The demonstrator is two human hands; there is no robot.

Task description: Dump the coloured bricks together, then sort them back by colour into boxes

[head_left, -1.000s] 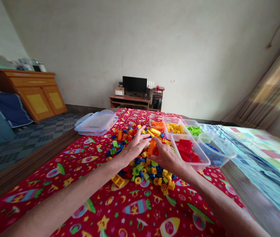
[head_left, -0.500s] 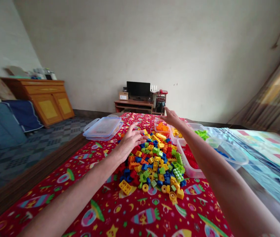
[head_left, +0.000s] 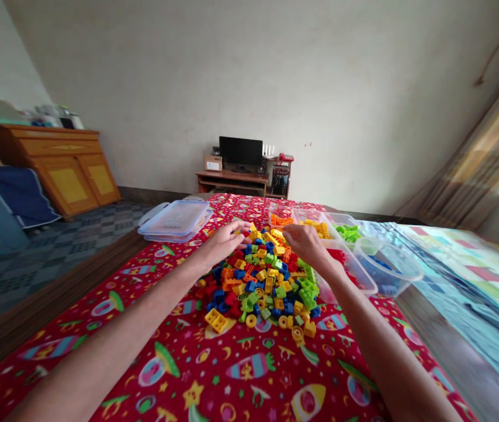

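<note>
A heap of coloured building blocks [head_left: 271,281] in yellow, blue, green, red and orange lies on a red patterned cloth. At its back left edge is my left hand [head_left: 226,241], open, fingers loosely bent over the blocks with nothing visible in them. My right hand [head_left: 307,243] is over the heap's back right side, fingers pointing left and slightly bent; it looks open, though its palm and thumb are hidden. Just beyond it stand clear plastic bins: one with orange blocks [head_left: 281,220], one with yellow blocks [head_left: 319,227]. My right forearm partly covers the bin with red blocks [head_left: 337,255].
Green blocks [head_left: 348,232] fill another bin at the right, beside a clear tub [head_left: 401,266] with a few blue blocks. Stacked clear lids [head_left: 176,220] lie at the left edge of the cloth. A monitor [head_left: 241,152] stands on a desk by the far wall.
My right hand has come back from above the orange-block bin to the heap. My left hand stays at the heap's left side, its fingers less spread. The view has shifted slightly.
</note>
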